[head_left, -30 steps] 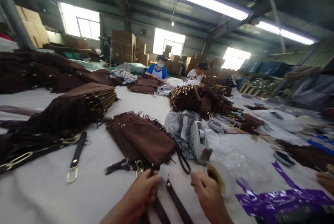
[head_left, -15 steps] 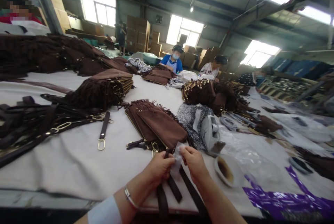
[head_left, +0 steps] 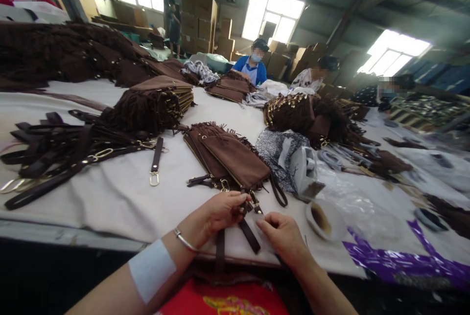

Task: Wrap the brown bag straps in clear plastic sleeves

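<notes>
My left hand (head_left: 223, 211) is closed round a brown wrist strap (head_left: 249, 236) at the front of the table, by its gold metal clasp (head_left: 256, 206). Between the thumb and finger of my right hand (head_left: 284, 236) is a small translucent plastic piece (head_left: 254, 219), held against the strap's clasp end. Just beyond both hands lie brown fringed pouches (head_left: 235, 156), overlapping, with gold zips and another strap looped at the right corner. The parts of the strap inside my left palm are hidden.
A grey tape dispenser (head_left: 305, 173) and a tape roll (head_left: 318, 219) stand at right, near clear plastic and a purple bag (head_left: 400, 256). Loose straps (head_left: 69, 151) and one single strap (head_left: 156, 161) lie left. Stacked pouches (head_left: 154, 102) stand behind; a co-worker (head_left: 251, 68) sits across.
The camera view has tipped downward. My right hand has lowered slightly with the translucent piece, and the metal clasp now shows between my hands.
</notes>
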`<move>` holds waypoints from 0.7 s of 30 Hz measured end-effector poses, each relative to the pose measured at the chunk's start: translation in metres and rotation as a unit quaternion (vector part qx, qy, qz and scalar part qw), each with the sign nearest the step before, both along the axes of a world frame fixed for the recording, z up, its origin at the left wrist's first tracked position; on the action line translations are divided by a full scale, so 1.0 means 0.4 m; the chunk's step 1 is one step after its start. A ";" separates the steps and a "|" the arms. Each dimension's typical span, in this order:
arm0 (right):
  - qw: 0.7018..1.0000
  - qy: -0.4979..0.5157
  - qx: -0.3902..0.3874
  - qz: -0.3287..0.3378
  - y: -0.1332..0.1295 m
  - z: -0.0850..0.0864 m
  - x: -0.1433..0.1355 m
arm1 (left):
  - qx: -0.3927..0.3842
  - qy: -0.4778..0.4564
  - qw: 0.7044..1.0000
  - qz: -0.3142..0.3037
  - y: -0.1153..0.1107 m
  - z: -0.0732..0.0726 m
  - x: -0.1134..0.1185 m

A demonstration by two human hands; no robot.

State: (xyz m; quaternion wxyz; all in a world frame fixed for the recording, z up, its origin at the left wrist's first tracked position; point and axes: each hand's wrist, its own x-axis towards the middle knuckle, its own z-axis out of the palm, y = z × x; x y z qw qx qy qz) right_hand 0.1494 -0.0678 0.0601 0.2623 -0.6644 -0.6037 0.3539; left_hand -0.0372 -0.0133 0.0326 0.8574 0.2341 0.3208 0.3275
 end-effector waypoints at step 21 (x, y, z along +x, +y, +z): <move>0.998 0.046 -0.037 0.007 0.019 -0.052 -0.022 | 0.092 0.149 0.984 0.025 -0.005 -0.020 0.033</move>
